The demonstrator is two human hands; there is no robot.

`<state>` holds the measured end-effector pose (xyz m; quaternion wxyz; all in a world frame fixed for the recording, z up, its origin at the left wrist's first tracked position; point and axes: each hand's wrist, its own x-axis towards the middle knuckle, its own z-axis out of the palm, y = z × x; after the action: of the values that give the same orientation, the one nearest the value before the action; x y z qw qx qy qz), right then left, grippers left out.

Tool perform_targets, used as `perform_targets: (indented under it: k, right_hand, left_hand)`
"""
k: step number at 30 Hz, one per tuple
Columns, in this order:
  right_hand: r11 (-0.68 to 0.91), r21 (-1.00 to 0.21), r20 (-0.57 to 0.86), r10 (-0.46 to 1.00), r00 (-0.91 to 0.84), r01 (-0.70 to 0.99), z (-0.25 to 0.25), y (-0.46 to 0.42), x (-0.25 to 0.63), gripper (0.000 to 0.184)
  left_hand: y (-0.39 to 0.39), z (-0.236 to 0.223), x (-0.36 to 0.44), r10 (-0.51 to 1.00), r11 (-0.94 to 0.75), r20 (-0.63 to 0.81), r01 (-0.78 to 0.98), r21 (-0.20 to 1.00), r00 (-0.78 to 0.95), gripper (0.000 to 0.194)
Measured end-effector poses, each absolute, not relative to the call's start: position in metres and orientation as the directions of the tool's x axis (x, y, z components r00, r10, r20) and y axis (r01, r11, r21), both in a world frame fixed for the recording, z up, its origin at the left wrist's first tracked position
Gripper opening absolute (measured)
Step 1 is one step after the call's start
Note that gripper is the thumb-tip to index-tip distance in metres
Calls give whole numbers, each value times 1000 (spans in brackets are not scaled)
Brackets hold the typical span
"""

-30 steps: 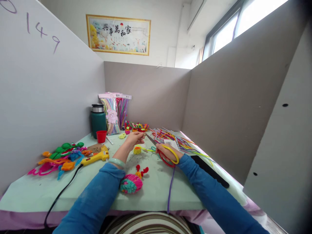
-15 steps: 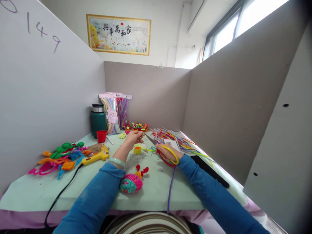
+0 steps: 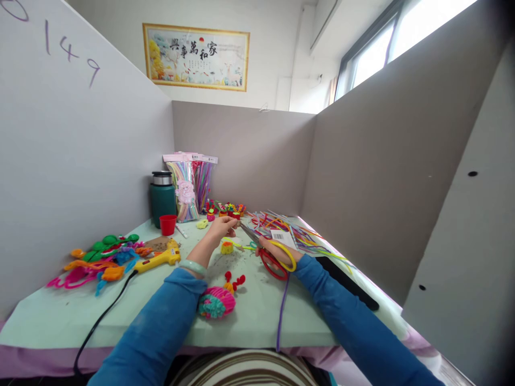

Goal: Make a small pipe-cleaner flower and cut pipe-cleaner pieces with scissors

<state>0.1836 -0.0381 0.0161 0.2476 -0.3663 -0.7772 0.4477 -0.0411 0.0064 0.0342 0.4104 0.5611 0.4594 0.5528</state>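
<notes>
My right hand (image 3: 273,251) is wrapped round a pair of scissors (image 3: 286,258) with one red and one yellow handle loop. Their blades point up and left, with the tips at the fingers of my left hand (image 3: 222,227). That hand is closed in a pinch, and whatever lies between its fingertips is too small to make out. Below my hands sits a small yellow and orange piece (image 3: 227,247). A pink and teal pipe-cleaner figure (image 3: 217,302) with red feelers lies beside my left forearm. One purple pipe cleaner (image 3: 282,313) hangs towards the table's front edge.
A yellow glue gun (image 3: 157,261) with a black cord lies at left near a heap of colourful pieces (image 3: 108,257). Behind stand a red cup (image 3: 168,225), a green bottle (image 3: 162,201) and bagged pipe cleaners (image 3: 185,187). Loose pipe cleaners (image 3: 301,233) and a black strip (image 3: 348,283) lie right.
The handle loops have spread and come together slightly as the scissors shift in my right hand, their tips staying by my left fingers. My left hand hardly moves.
</notes>
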Motion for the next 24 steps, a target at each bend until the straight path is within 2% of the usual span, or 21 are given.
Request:
perform_targets:
  k: [8,16,24]
  right_hand:
    - [342,-895,103,782,-615,285,15,-37,185,66]
    - [412,-865,155,764,-627,288,16,-39,185,62]
    - [461,-836,230,786,-574,298,16,-39,183,62]
  left_hand:
    - [5,35,-43,968,-249,249,51,967,3,30]
    - [1,38,-44,971,-240,239,42,970,24,32]
    - [3,35,-42,983,-134,156,-205,970,94,22]
